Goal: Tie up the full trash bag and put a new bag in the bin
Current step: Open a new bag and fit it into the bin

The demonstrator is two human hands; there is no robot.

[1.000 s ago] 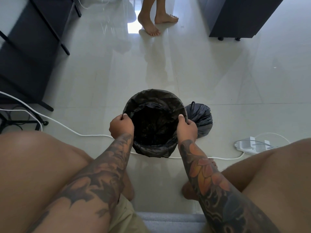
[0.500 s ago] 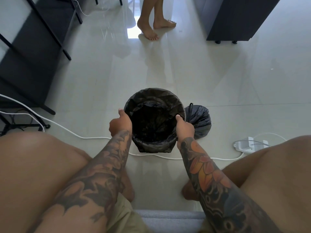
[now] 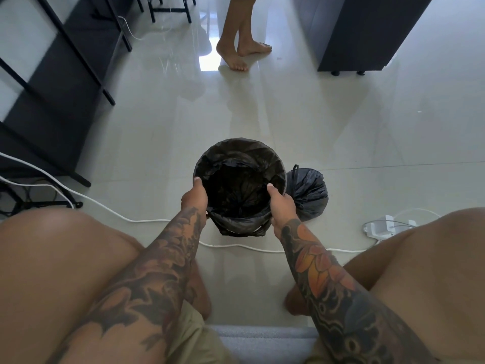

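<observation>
A small round bin [image 3: 240,153] stands on the pale tiled floor between my knees, lined with a new black bag [image 3: 236,190] whose edge folds down over the rim. My left hand [image 3: 194,197] grips the bag-covered rim on the left side, thumb up on the edge. On the right side my right hand [image 3: 282,203] holds the rim the same way. Just right of the bin sits the tied-up full black trash bag [image 3: 311,191], its knot pointing up.
A white cable [image 3: 136,220] runs across the floor in front of the bin to a white power strip [image 3: 380,228] at the right. Another person's bare feet [image 3: 242,52] stand at the far side. Black furniture legs [image 3: 78,61] at left, a dark cabinet [image 3: 367,35] at far right.
Both hands have slid from the near part of the rim to its left and right sides, with thumbs now raised on the edge. The bin looks shifted slightly away from me.
</observation>
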